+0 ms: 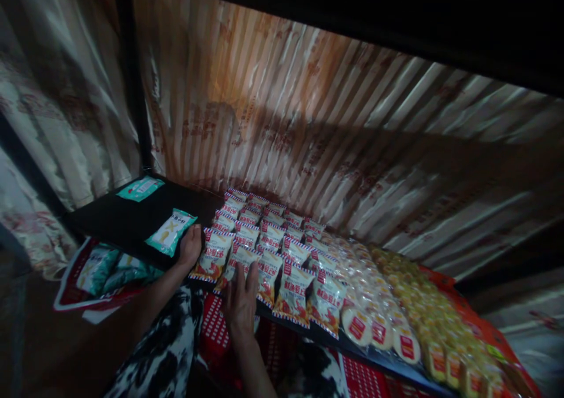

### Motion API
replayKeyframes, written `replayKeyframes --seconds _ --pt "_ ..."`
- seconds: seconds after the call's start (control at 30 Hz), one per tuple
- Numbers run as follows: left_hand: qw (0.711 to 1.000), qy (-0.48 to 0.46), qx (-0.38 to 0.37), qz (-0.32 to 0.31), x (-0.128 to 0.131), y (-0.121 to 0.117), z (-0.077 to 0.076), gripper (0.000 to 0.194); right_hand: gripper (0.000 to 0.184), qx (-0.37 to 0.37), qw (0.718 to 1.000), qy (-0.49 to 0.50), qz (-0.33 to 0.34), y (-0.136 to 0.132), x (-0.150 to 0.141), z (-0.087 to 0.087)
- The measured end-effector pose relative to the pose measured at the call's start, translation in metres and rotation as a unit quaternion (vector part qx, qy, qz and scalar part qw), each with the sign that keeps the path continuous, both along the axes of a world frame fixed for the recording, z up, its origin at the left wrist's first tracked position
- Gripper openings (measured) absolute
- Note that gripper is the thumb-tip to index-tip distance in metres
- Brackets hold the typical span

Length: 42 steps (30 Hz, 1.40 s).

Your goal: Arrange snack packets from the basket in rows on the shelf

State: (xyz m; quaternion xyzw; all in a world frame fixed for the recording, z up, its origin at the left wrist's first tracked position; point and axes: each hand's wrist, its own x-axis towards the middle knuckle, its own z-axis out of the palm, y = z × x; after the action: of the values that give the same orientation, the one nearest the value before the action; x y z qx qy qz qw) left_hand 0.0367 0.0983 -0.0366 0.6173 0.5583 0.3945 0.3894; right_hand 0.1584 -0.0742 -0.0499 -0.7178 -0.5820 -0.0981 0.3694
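Note:
My left hand (pixel 191 247) is at the left side of the front-row snack bag (pixel 212 254), its fingers held close together and upright along the bag's edge. My right hand (pixel 241 299) lies with fingers extended against the front of the neighbouring snack bag (pixel 239 261). These bags are white with red labels, orange pictures and striped edges, and they stand in several rows. Just left of my left hand, a teal and white snack packet (pixel 171 232) lies on the black shelf (pixel 126 221). Another teal packet (pixel 141 188) lies flat farther back.
Round wrapped snacks (pixel 356 326) and yellow wrapped snacks (pixel 436 357) continue the rows rightward, beside orange packaging (pixel 469 315). Below the shelf at left, a red-edged bag (pixel 66 289) holds teal packets (pixel 127 268). A patterned curtain (pixel 282 104) hangs behind, near a dark post (pixel 132 74).

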Motion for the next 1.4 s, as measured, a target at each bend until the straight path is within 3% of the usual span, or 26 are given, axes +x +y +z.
replayKeyframes --seconds 0.17,0.37,0.53,0.77,1.0,1.2,1.4 --pt "0.999 0.023 0.031 0.035 0.0 -0.052 -0.01 0.062 0.048 -0.012 1.0 0.006 -0.014 -0.001 -0.004 0.004" --pt "0.986 0.097 0.129 -0.036 -0.003 -0.084 -0.024 0.072 0.048 -0.016 1.0 0.016 -0.019 0.0 -0.004 0.001" --pt "0.978 0.133 0.154 -0.047 0.001 -0.086 -0.019 0.065 0.051 -0.013 0.999 0.026 -0.016 0.0 -0.004 -0.002" --pt "0.985 0.103 0.136 -0.02 0.002 -0.089 -0.015 0.061 0.053 0.002 1.0 0.03 0.0 -0.002 -0.004 0.001" --pt "0.982 0.119 0.147 -0.026 -0.006 -0.068 0.002 0.059 0.05 0.029 0.999 0.013 0.018 0.01 0.001 0.009" --pt "0.968 0.144 0.188 -0.087 -0.009 -0.055 -0.013 0.062 0.055 0.016 1.0 0.0 0.006 0.017 0.003 0.006" --pt "0.953 0.163 0.253 -0.046 -0.011 -0.047 -0.017 0.061 0.06 0.017 1.0 -0.006 0.009 0.015 0.004 -0.002"
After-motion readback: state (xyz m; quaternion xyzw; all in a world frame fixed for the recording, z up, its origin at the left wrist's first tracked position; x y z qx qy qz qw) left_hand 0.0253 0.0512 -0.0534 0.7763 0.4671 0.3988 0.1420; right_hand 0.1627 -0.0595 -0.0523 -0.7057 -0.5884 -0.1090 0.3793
